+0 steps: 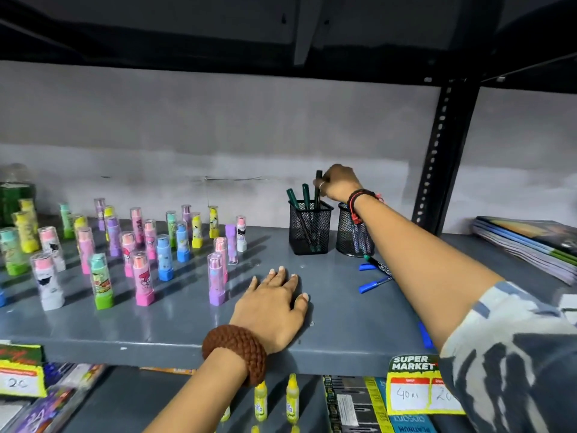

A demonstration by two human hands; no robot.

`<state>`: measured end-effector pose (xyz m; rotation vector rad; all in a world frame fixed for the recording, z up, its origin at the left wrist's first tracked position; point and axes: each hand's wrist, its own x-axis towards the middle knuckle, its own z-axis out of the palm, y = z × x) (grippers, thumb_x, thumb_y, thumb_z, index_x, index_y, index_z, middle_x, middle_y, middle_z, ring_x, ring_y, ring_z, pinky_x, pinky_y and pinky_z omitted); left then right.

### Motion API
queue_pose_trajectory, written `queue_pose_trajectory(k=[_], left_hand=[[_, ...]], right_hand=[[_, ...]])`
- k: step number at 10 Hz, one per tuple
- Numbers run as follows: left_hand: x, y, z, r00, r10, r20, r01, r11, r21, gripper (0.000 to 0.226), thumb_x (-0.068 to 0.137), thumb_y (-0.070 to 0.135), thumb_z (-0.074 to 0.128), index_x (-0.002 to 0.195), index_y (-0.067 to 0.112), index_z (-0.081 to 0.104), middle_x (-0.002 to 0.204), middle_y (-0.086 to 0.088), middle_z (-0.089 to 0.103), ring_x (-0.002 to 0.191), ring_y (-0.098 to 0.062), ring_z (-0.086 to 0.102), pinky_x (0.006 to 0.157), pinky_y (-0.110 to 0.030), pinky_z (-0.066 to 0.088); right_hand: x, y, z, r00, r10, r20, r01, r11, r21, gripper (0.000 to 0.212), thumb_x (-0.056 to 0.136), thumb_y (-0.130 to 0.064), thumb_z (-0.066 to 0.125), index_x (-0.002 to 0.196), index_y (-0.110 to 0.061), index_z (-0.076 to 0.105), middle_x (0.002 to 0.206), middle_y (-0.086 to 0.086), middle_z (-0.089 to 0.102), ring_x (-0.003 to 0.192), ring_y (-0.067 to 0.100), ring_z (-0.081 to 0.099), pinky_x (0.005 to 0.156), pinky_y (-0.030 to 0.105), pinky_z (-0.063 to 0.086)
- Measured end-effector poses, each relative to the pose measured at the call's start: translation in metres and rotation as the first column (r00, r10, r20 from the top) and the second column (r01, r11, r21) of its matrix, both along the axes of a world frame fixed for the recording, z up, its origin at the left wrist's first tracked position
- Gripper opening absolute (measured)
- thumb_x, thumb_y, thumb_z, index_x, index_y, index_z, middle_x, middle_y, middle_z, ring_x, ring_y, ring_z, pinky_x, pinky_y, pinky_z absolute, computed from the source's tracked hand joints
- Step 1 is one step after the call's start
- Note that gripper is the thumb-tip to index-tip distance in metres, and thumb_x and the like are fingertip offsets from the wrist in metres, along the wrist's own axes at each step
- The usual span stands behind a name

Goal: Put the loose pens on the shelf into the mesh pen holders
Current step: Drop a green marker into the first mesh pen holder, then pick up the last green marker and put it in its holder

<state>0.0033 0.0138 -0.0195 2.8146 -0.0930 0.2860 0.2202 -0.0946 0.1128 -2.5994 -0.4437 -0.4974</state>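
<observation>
Two black mesh pen holders stand at the back of the grey shelf. The square holder has dark green pens in it. The round holder, partly behind my right forearm, holds blue pens. My right hand hovers over the square holder, fingers closed on a dark green pen whose lower end is inside it. My left hand lies flat on the shelf, fingers spread, empty. Loose pens lie by the round holder: a green-capped pen and a blue pen. Another blue pen lies near the front edge.
Many pastel upright tubes crowd the shelf's left half. A stack of notebooks lies at the right. A black perforated upright rises behind the holders. Price tags hang on the front edge; yellow bottles stand below.
</observation>
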Motion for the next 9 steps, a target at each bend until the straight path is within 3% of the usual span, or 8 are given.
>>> queue_pose_trajectory(k=[2,3,4,5,6,7,8,9], left_hand=[[0.001,0.0,-0.001,1.0,0.002,-0.007,-0.002,1.0,-0.002,0.056,0.097,0.043,0.025,0.149,0.022,0.019,0.16,0.0,0.009,0.147,-0.013,0.006,0.119,-0.034,0.0],[0.001,0.001,-0.001,1.0,0.002,-0.008,-0.002,1.0,-0.001,0.056,0.097,0.043,0.025,0.149,0.022,0.018,0.16,0.0,0.009,0.148,-0.013,0.006,0.12,-0.035,0.0],[0.002,0.001,-0.002,1.0,-0.002,-0.017,0.002,1.0,0.006,0.056,0.098,0.043,0.023,0.149,0.022,0.017,0.16,-0.001,0.008,0.148,-0.015,0.005,0.12,-0.036,0.0],[0.002,0.001,-0.002,1.0,0.0,-0.025,0.0,1.0,0.018,0.056,0.098,0.043,0.022,0.149,0.022,0.016,0.16,-0.001,0.007,0.148,-0.015,0.004,0.12,-0.037,0.0],[0.003,0.001,-0.003,0.999,0.002,-0.037,-0.001,1.0,0.028,0.056,0.098,0.043,0.022,0.149,0.022,0.016,0.16,-0.001,0.006,0.148,-0.016,0.004,0.12,-0.038,0.0],[0.002,0.001,-0.002,0.999,-0.002,-0.044,0.003,1.0,0.03,0.056,0.098,0.043,0.021,0.149,0.022,0.015,0.16,-0.001,0.006,0.148,-0.016,0.003,0.12,-0.038,0.0],[0.001,0.001,-0.002,0.999,0.001,-0.045,0.001,0.999,0.04,0.055,0.098,0.041,0.021,0.149,0.022,0.015,0.16,-0.001,0.006,0.148,-0.016,0.004,0.12,-0.039,0.0],[0.001,0.001,-0.002,0.999,0.001,-0.047,0.001,0.999,0.042,0.054,0.099,0.04,0.02,0.149,0.021,0.015,0.16,-0.001,0.006,0.148,-0.016,0.004,0.12,-0.039,0.0]], right_hand=[[-0.001,-0.004,-0.008,0.996,-0.02,-0.084,0.021,1.0,0.016,0.048,0.077,-0.043,0.071,0.097,0.0,0.07,0.106,0.017,0.072,0.097,0.029,0.066,0.088,0.035,0.055],[-0.008,-0.015,0.0,0.998,-0.054,-0.031,0.055,0.998,0.02,0.049,0.076,-0.045,0.071,0.096,-0.001,0.07,0.105,0.016,0.071,0.097,0.03,0.066,0.088,0.035,0.055],[-0.021,-0.047,0.011,0.991,-0.131,0.014,0.132,0.987,-0.091,0.044,0.075,-0.041,0.071,0.094,-0.002,0.068,0.105,0.018,0.07,0.093,0.032,0.065,0.079,0.034,0.056],[-0.035,-0.07,0.014,0.988,-0.152,-0.024,0.141,0.958,-0.248,0.034,0.075,-0.037,0.072,0.078,-0.004,0.064,0.095,0.017,0.07,0.078,0.028,0.062,0.059,0.025,0.049],[-0.06,-0.095,0.008,0.937,-0.177,-0.301,0.047,0.918,-0.393,0.031,0.074,-0.034,0.077,0.076,-0.006,0.063,0.075,0.009,0.069,0.057,0.018,0.059,0.042,0.017,0.04],[-0.076,-0.106,-0.001,0.821,-0.253,-0.512,-0.026,0.879,-0.476,0.037,0.07,-0.036,0.079,0.078,-0.006,0.06,0.07,0.006,0.067,0.055,0.015,0.058,0.04,0.016,0.042],[-0.093,-0.116,-0.017,0.673,-0.423,-0.606,-0.155,0.721,-0.675,0.043,0.072,-0.051,0.072,0.085,-0.011,0.065,0.079,0.0,0.069,0.067,0.012,0.062,0.057,0.023,0.049],[-0.099,-0.119,-0.029,0.635,-0.452,-0.627,-0.193,0.692,-0.695,0.044,0.073,-0.054,0.07,0.086,-0.012,0.066,0.079,-0.002,0.068,0.068,0.011,0.062,0.058,0.022,0.05]])
